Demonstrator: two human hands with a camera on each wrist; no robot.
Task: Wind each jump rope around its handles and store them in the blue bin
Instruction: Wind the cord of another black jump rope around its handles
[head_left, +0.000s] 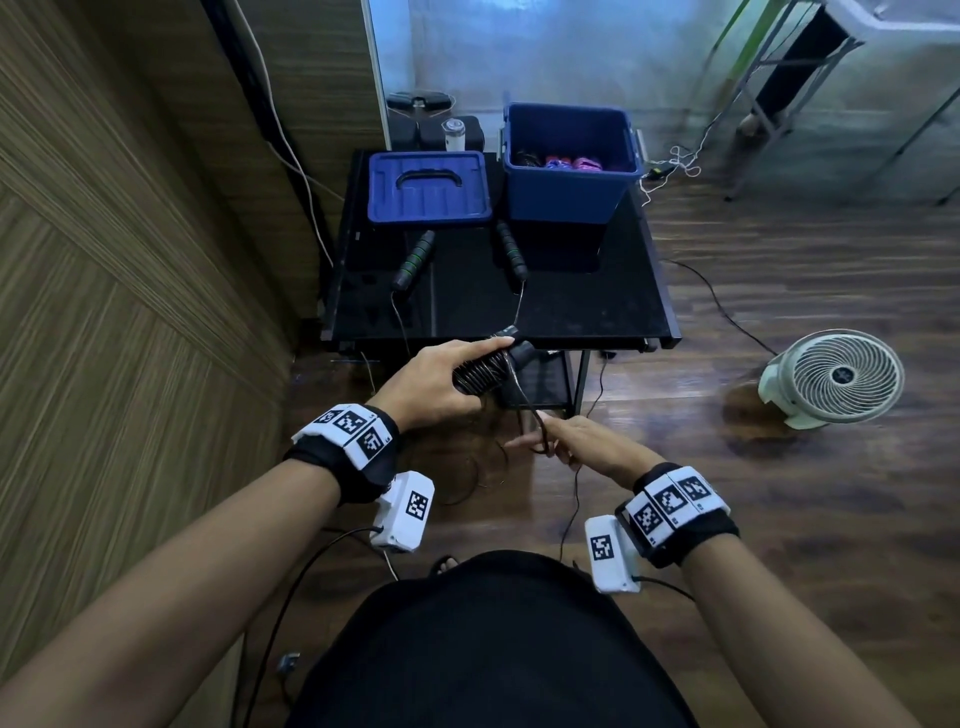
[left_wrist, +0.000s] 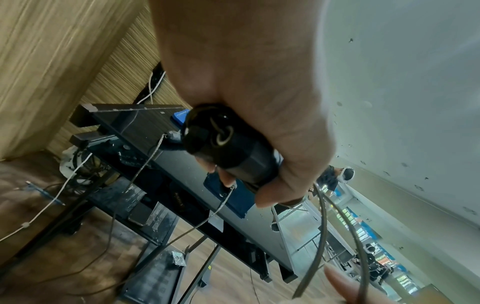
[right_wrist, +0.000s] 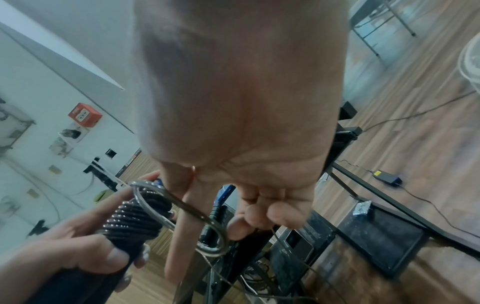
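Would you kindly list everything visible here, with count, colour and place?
Blue bin: one, open, far right of the table, wound ropes inside.
Bin lid: one, blue, far left of the table.
Table: one, black.
Green-ringed handles: two, black, on the table, cords trailing off the near edge.
Wound handles: one black bundle, in the left hand.
Loose cord: dark, in the right hand.
Fan: one, white, on the floor, right.
Left hand: grips the bundle.
Right hand: pinches the cord.

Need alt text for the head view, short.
Left hand grips black handles half wound with rope; right hand pinches the loose cord. Beyond, a black table holds a second rope's handles, the blue bin and its lid.
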